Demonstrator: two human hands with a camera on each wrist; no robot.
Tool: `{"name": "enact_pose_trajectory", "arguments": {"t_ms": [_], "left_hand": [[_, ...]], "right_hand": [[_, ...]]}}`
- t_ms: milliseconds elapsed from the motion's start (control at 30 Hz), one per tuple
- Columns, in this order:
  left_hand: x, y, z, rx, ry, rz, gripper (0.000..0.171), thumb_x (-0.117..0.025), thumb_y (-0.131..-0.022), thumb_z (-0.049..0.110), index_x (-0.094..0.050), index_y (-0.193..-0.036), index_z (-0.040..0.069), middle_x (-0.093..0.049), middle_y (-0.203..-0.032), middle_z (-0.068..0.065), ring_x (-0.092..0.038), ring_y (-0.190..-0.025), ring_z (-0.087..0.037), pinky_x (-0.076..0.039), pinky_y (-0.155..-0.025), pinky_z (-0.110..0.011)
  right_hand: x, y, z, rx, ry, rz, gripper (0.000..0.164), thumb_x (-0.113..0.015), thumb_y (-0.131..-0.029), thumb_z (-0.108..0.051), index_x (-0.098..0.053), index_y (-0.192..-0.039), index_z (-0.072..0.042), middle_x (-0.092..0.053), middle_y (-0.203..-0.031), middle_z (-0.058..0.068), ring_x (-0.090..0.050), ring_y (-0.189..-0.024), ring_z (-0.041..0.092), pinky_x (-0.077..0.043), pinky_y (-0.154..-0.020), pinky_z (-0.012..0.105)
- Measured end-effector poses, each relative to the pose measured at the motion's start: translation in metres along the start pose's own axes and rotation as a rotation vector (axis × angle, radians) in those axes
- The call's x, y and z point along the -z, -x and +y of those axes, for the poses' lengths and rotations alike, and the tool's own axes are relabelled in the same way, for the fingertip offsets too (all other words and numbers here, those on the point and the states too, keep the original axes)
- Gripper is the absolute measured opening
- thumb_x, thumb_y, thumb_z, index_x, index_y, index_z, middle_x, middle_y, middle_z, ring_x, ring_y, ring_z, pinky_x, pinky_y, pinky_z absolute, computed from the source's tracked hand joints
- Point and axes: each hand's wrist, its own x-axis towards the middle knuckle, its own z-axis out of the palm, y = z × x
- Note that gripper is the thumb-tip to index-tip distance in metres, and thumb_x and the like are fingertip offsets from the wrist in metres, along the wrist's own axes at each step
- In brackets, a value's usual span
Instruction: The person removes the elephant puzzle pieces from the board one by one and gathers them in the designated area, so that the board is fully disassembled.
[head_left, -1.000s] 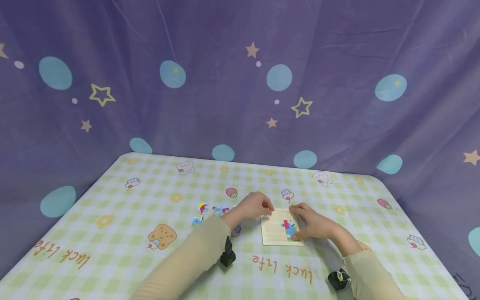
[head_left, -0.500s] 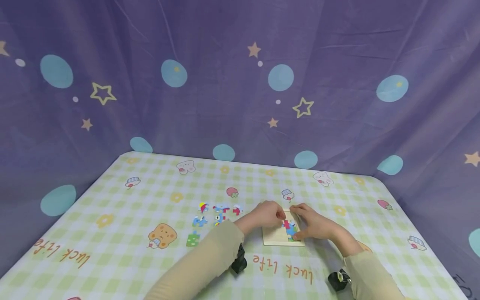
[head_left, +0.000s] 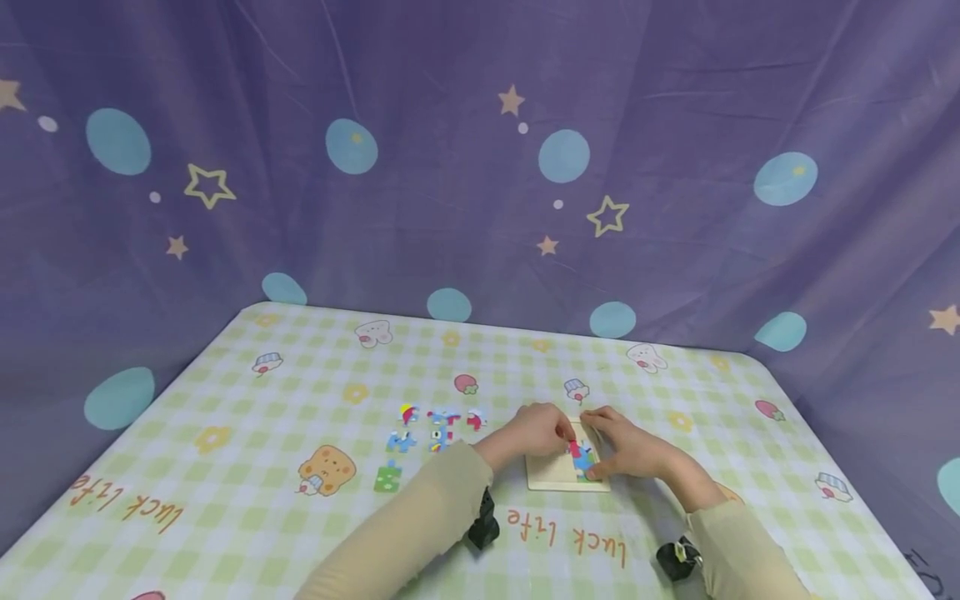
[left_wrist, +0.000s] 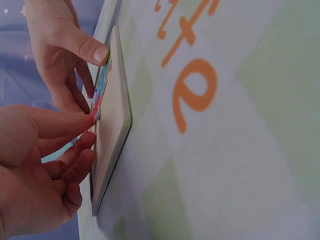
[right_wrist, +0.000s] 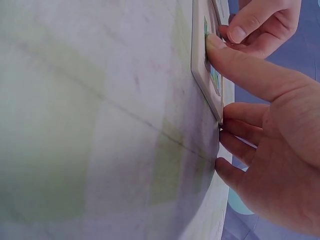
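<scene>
A pale wooden puzzle board lies on the table. Along its right side sit joined jigsaw puzzle pieces in red, blue and green. My left hand reaches over the board's upper left, and in the left wrist view its thumb and forefinger pinch the red end of a puzzle piece. My right hand holds the board's right side. Its thumb presses on the pieces while the other fingers lie along the board's edge. Fingers hide part of the board's far side.
Left of the board lie several loose puzzle pieces, among them a green one, a blue one and a red and yellow one. A checked cloth covers the table; a purple curtain hangs behind.
My left hand has moved right, from the board's upper left corner to the pieces in it. Its forearm has uncovered more loose pieces. The right hand stays in place.
</scene>
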Motion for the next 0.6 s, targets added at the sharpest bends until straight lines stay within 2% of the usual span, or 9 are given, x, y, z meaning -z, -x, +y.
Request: {"name": "enact_pose_trajectory", "arguments": {"t_ms": [167, 333, 600], "left_hand": [[-0.0003, -0.0006, -0.0016, -0.007, 0.047, 0.027, 0.010, -0.064, -0.081, 0.014, -0.072, -0.087, 0.017, -0.064, -0.076, 0.009, -0.051, -0.067, -0.005, -0.040, -0.065, -0.019], [-0.0012, -0.0018, -0.0015, -0.023, 0.098, 0.054, 0.007, -0.065, -0.081, 0.012, -0.072, -0.083, 0.015, -0.064, -0.074, 0.008, -0.051, -0.065, -0.004, -0.040, -0.063, -0.017], [0.0001, 0.0009, 0.0050, -0.012, 0.105, 0.057, 0.004, -0.066, -0.079, 0.011, -0.066, -0.078, 0.015, -0.055, -0.068, 0.009, -0.047, -0.061, -0.005, -0.037, -0.058, -0.017]], "right_hand": [[0.0002, -0.0021, -0.0006, -0.012, -0.007, -0.005, 0.087, -0.076, -0.071, -0.031, -0.032, -0.137, 0.006, -0.030, -0.138, 0.021, -0.029, -0.128, 0.038, -0.030, -0.099, 0.052], [0.0007, -0.0019, -0.0011, -0.006, -0.003, 0.008, 0.088, -0.077, -0.070, -0.031, -0.033, -0.136, 0.008, -0.032, -0.136, 0.022, -0.030, -0.127, 0.039, -0.030, -0.099, 0.052], [0.0011, -0.0010, -0.0030, 0.026, 0.008, 0.017, 0.087, -0.077, -0.070, -0.031, -0.034, -0.134, 0.010, -0.034, -0.133, 0.023, -0.032, -0.124, 0.041, -0.030, -0.098, 0.054]]}}
